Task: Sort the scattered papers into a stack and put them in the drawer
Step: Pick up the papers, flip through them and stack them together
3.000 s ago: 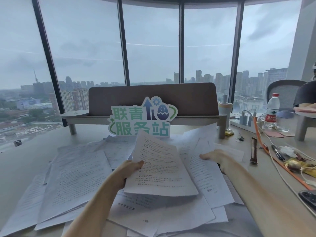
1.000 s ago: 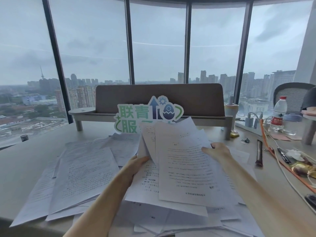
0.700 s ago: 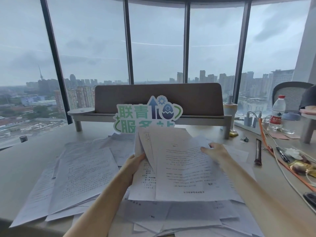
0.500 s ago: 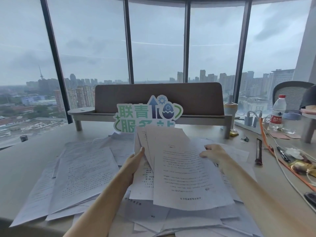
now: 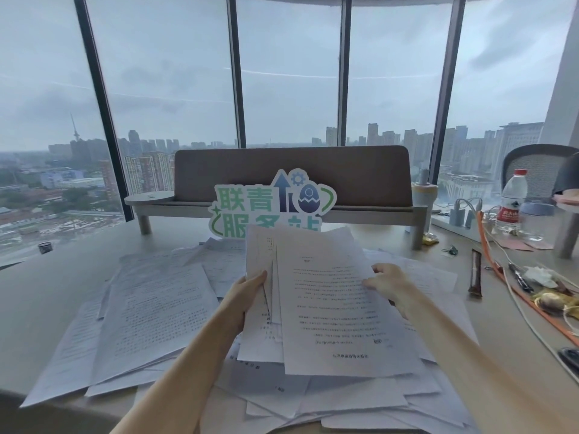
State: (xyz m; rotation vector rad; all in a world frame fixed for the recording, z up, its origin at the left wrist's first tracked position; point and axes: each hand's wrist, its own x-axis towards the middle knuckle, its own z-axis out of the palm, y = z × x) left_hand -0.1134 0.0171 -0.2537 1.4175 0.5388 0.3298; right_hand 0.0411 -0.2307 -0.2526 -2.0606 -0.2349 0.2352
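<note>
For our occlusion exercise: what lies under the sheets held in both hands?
Under the held sheets lie more scattered papers, overlapping on the desk. How many, and the desk beneath them, stay hidden.

Head-worn camera faces forward and down, close over desk [image 5: 47,296].

Dim overcast daylight through windows [image 5: 288,73]; soft, faint shadows on desk [image 5: 37,292]. Wide-angle bending at edges; print on papers [image 5: 338,308] soft, unreadable.

High-rise office: desk [image 5: 37,296], chair [image 5: 532,161]
</note>
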